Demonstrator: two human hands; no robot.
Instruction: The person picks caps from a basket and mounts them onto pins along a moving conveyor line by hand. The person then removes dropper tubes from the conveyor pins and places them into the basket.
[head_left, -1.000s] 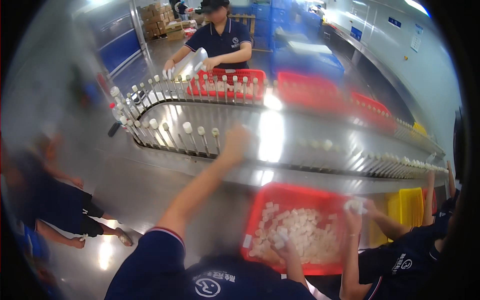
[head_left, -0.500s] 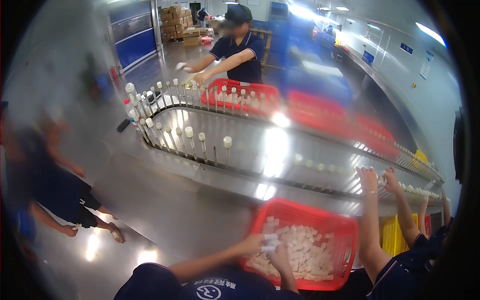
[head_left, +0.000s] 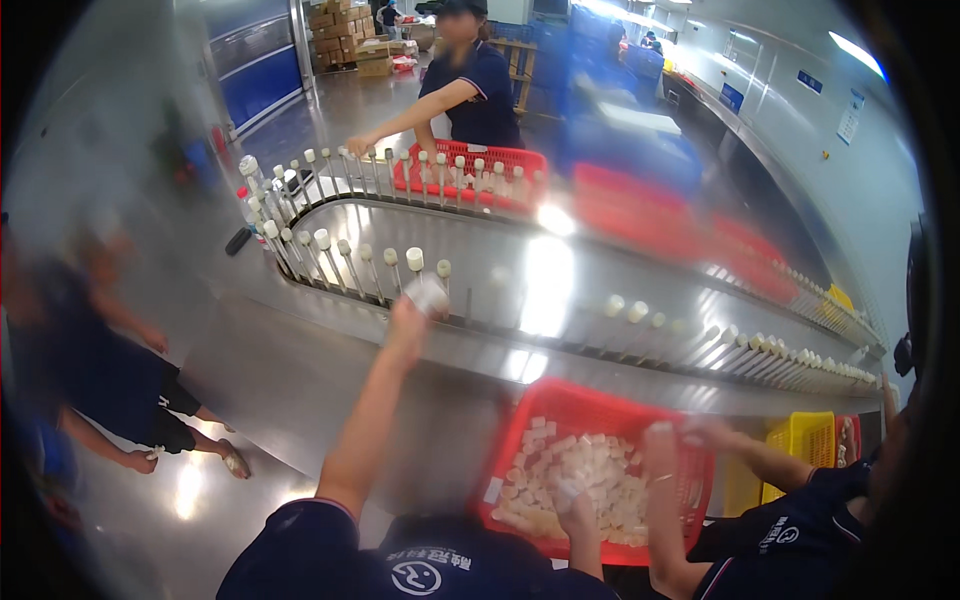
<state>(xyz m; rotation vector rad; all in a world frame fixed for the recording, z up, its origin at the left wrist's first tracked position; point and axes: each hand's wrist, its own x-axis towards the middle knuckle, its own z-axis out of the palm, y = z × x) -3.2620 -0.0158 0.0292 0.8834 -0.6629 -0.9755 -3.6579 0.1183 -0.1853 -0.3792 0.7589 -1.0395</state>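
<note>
My left hand (head_left: pixel 406 325) is raised at the near edge of the looped conveyor, closed on a white cylindrical piece (head_left: pixel 428 294) beside the upright rods. Motion blurs the piece, so I cannot tell whether it touches a rod. Low at my front, a red basket (head_left: pixel 530 405) holds a heap of short white cylinders (head_left: pixel 590 460). My right hand (head_left: pixel 578 518) is down in this basket, its fingers closed round a white piece (head_left: pixel 570 488). Many rods along the conveyor carry white caps, such as the capped rod (head_left: pixel 415 262) near my left hand.
At my right, a co-worker's blurred hands (head_left: pixel 662 450) reach over the basket's right side. Yellow baskets (head_left: pixel 800 440) stand beyond. Across the conveyor (head_left: pixel 400 225) another person works over a red basket (head_left: pixel 530 160). Someone stands at the left (head_left: pixel 90 350).
My left hand has left the basket and swung up and forward to the rods with a white piece. My right hand stays in the basket. The right co-worker's hands came down from the conveyor.
</note>
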